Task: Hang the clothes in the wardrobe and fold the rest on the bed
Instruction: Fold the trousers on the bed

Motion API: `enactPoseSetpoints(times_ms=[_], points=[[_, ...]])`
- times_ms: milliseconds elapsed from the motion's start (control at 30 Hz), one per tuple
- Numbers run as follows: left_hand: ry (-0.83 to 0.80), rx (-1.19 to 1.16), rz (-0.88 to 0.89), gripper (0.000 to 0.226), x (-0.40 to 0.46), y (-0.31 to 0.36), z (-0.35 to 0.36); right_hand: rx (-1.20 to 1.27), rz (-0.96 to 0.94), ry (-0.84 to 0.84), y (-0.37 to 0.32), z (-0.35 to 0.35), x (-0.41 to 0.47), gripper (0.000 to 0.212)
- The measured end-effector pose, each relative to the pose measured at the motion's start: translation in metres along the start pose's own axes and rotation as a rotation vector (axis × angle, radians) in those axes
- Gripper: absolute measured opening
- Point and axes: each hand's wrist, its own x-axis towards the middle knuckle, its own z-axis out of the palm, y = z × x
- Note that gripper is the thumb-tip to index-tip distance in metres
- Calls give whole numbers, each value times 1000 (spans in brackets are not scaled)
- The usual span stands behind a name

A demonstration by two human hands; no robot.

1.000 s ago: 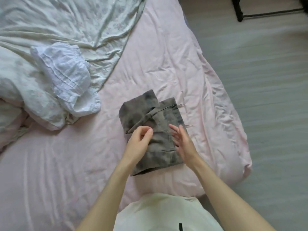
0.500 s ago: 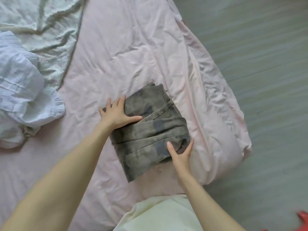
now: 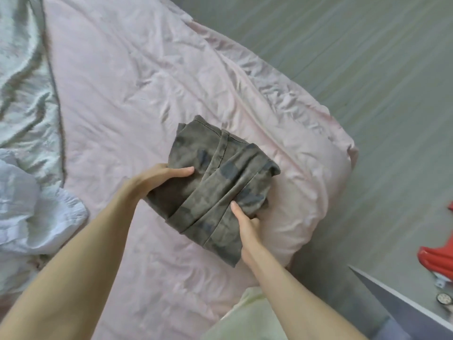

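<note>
Both hands, left hand [image 3: 163, 173] and right hand [image 3: 245, 222], clasp the folded camouflage trousers [image 3: 218, 182] at centre frame on the pink bed [image 3: 117, 94]; lift evenly so the folds hold.

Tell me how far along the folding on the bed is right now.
Done: the camouflage garment is already folded into a compact bundle on the pink sheet. In hand: the left hand and right hand grip its opposite edges, thumbs on top. Left: a white garment lies crumpled and unfolded at the left edge. No wardrobe is in view, so the hanging cannot be judged.
</note>
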Motion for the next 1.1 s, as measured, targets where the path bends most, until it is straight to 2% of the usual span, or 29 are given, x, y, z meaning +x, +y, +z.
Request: enactPoseSetpoints(times_ms=[100, 167, 267, 433, 533, 733, 833, 900, 1000, 1100], points=[[-7, -61, -91, 71, -21, -3, 14, -30, -132, -39, -18, -27, -12, 37], [-35, -123, -76, 75, -39, -5, 33, -68, -220, -55, -33, -53, -26, 38], [-121, -155, -3, 84, -64, -1, 75, -108, -325, -39, -50, -104, -50, 24], [-270, -120, 185, 62, -115, 42, 168, 7, -447, 69, -60, -206, -104, 23], [-379, -1, 308, 57, -146, 72, 229, 112, -534, 204, -49, -271, -142, 34], [-645, 298, 529, 52, -246, 101, 377, 412, -782, 540, 20, -401, -239, 19], [-748, 422, 633, 56, -299, 100, 446, 555, -839, 680, 58, -452, -286, 29], [-830, 498, 695, 50, -337, 91, 490, 671, -867, 778, 86, -483, -317, 35], [-957, 584, 765, 47, -382, 73, 540, 767, -921, 894, 122, -518, -356, 27], [-1088, 668, 846, 55, -434, 53, 591, 839, -969, 1042, 161, -551, -401, 23]])
